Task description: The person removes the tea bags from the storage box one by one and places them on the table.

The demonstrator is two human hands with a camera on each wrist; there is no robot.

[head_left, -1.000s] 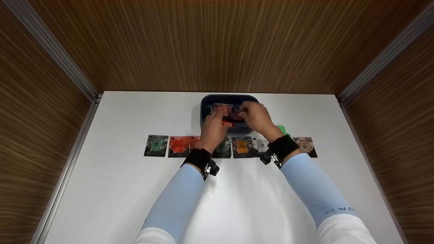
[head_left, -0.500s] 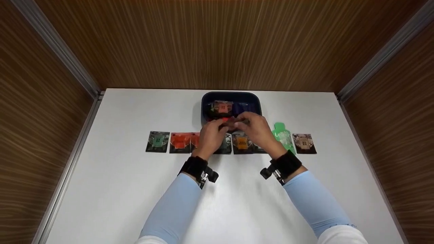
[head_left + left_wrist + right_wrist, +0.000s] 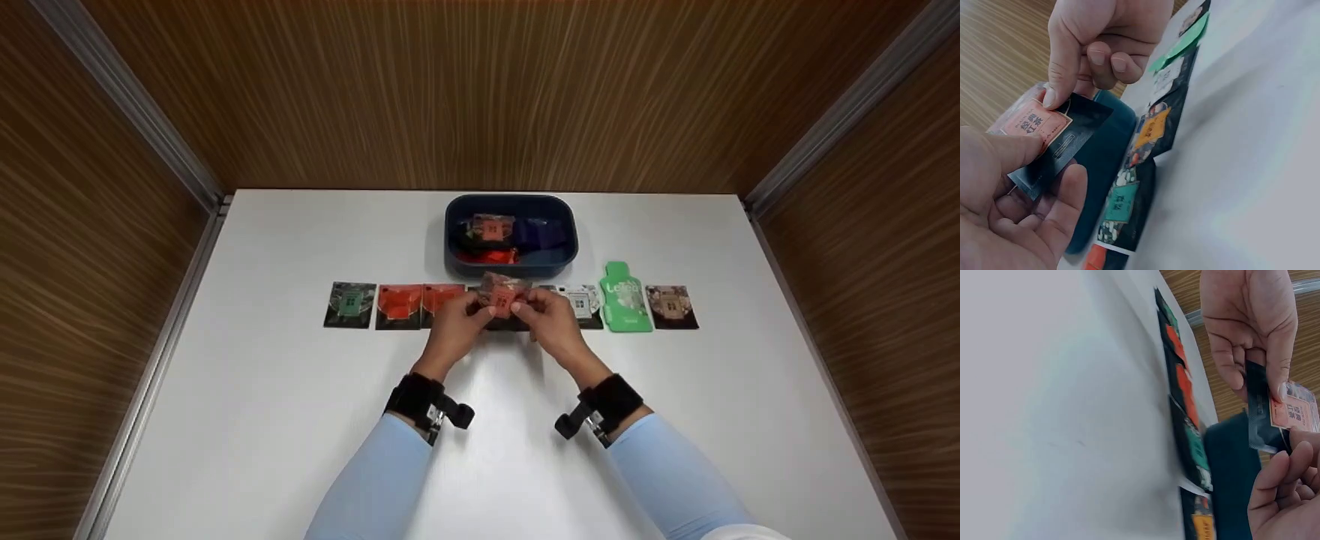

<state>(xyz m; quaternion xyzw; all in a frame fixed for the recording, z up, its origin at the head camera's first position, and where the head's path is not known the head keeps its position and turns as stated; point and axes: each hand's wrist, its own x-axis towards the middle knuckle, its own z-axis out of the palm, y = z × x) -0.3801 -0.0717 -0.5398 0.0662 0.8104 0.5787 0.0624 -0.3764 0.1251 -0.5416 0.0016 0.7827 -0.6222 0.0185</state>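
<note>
A tea sachet (image 3: 504, 294) with a salmon-pink label and a dark lower part is held up over the middle of a row of sachets. My left hand (image 3: 454, 327) pinches one side of it between thumb and fingers. On the opposite side my right hand (image 3: 556, 327) pinches it too, as the left wrist view shows with the right thumb pressed on the label (image 3: 1036, 125). Just beyond the hands is a dark blue box (image 3: 459, 262) holding a pink-labelled sachet (image 3: 493, 229), a red packet (image 3: 491, 256) and a dark purple packet (image 3: 541, 232).
Along the white table (image 3: 262, 420) lie a green-labelled sachet (image 3: 350, 305), two red ones (image 3: 399, 306), a white-labelled one (image 3: 581, 305), a green bottle-shaped pouch (image 3: 626, 301) and a brown-labelled sachet (image 3: 673, 306). Behind rises a wood-grain panel (image 3: 480, 97).
Both hands have come out of the box and back toward the person, with the pink-labelled tea sachet now pinched between them. The green pouch is back in full view.
</note>
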